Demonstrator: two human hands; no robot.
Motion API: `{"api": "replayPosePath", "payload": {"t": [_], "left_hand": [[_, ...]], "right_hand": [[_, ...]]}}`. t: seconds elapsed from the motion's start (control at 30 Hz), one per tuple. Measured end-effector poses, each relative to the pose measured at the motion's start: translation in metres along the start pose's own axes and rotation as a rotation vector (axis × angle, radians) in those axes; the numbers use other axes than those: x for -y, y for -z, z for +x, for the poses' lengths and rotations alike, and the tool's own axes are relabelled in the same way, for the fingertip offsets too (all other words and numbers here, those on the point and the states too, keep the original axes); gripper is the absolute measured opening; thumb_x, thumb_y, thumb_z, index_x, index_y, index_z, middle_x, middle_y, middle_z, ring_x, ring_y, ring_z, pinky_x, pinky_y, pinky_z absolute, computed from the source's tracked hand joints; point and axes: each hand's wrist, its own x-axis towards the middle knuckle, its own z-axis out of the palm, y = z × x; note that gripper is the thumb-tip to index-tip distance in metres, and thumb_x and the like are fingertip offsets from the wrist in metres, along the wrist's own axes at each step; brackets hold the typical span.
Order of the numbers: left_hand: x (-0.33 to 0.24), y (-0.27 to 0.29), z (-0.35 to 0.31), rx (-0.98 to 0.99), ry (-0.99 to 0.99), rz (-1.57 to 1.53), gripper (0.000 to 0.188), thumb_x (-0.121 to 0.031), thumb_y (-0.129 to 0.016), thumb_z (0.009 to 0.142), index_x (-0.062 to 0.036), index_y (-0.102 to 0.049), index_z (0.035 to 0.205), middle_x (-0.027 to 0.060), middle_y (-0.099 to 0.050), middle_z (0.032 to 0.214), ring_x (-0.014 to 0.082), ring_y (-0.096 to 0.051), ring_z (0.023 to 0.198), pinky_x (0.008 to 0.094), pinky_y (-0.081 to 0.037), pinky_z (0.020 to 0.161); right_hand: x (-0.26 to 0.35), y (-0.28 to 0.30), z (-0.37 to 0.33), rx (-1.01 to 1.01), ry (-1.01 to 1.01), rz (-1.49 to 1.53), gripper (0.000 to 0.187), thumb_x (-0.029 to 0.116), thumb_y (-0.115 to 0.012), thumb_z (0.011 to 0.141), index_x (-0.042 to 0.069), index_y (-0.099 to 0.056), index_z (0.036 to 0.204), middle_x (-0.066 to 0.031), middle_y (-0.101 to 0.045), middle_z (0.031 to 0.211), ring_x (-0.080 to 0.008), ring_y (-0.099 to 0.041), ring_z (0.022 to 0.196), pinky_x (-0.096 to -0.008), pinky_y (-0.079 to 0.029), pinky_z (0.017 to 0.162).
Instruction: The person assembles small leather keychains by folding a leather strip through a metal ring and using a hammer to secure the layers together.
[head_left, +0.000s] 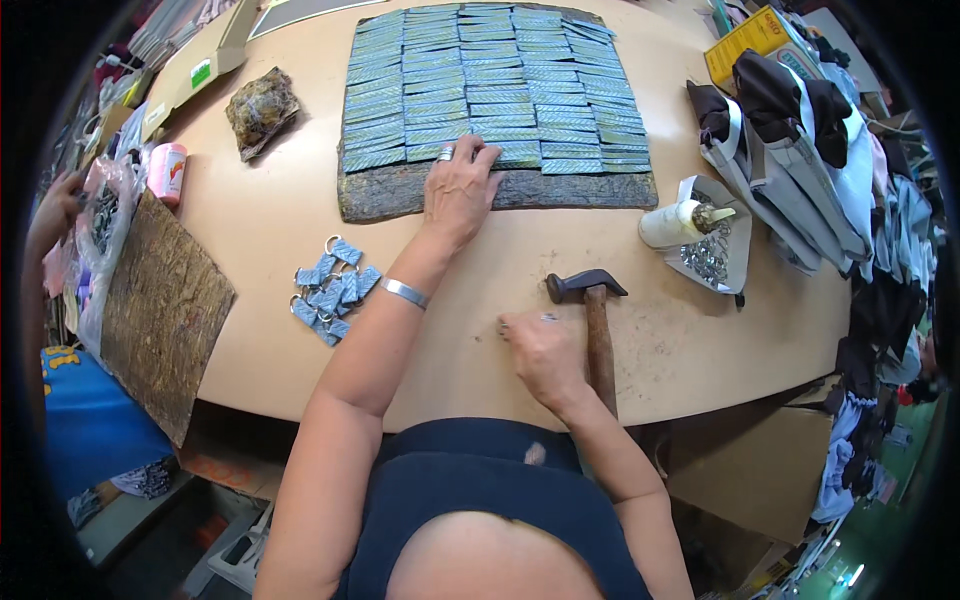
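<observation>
My left hand point(462, 190) reaches to the nearest row of blue patterned fabric strips point(500, 90), laid in several columns on a dark board point(570, 190). Its fingers are bent and closed on the end of a strip. Close to the table's front edge, my right hand point(545, 355) is closed, fingers curled with thumb and forefinger together; anything in the pinch is too small to make out. Just right of it lies a hammer point(598, 335) with a wooden handle. Left of my left forearm is a small pile of folded blue tabs with metal rings point(335, 288).
A white tray of small metal rings point(708, 255) holds a glue bottle point(672, 224). Dark and grey fabric pieces point(790, 170) lie at right, beside a yellow box point(750, 45). At left are a brown lump point(262, 112), a pink container point(167, 172), a rough board point(165, 300) and another person's hand point(58, 205).
</observation>
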Motion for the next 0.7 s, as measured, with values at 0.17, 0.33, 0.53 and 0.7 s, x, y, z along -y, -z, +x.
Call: {"api": "replayPosePath", "payload": {"t": [0.17,0.33,0.53,0.7], "left_hand": [[0.008,0.002,-0.002,0.022,-0.05,-0.064,0.022,-0.012,-0.064,0.067,-0.0082,-0.055,0.088,0.0071,-0.051,0.09,0.025,-0.05,0.083,0.0342,-0.043,0.069],[0.001,0.011,-0.005,0.112,-0.04,-0.111,0.019,-0.011,-0.062,0.069,-0.0066,-0.054,0.086,0.0084,-0.053,0.089,0.0274,-0.051,0.082,0.0367,-0.043,0.069],[0.002,0.009,-0.01,0.111,-0.014,-0.182,0.021,-0.009,-0.06,0.069,-0.0056,-0.055,0.089,0.0095,-0.054,0.096,0.0289,-0.052,0.088,0.0362,-0.043,0.074],[0.001,0.006,-0.009,0.11,0.043,-0.267,0.018,-0.005,-0.055,0.074,-0.003,-0.057,0.092,0.0103,-0.054,0.099,0.0295,-0.053,0.089,0.0349,-0.042,0.076]], "right_hand": [[0.006,0.005,0.012,0.077,-0.041,0.099,0.024,0.005,-0.056,0.074,0.003,-0.052,0.097,-0.0119,-0.056,0.074,-0.0277,-0.055,0.07,-0.0353,-0.044,0.063],[-0.002,0.025,0.028,0.015,-0.103,0.124,0.025,0.005,-0.057,0.074,0.002,-0.052,0.098,-0.0129,-0.055,0.084,-0.0279,-0.055,0.071,-0.0355,-0.045,0.063],[-0.017,0.016,0.086,-0.204,0.049,-0.065,0.025,0.002,-0.055,0.072,0.002,-0.052,0.097,-0.0111,-0.053,0.094,-0.0263,-0.053,0.086,-0.0352,-0.043,0.071],[-0.044,-0.005,0.122,-0.36,0.139,-0.327,0.019,0.006,-0.053,0.067,0.005,-0.051,0.085,-0.0067,-0.052,0.086,-0.0217,-0.049,0.089,-0.0361,-0.036,0.076]]}}
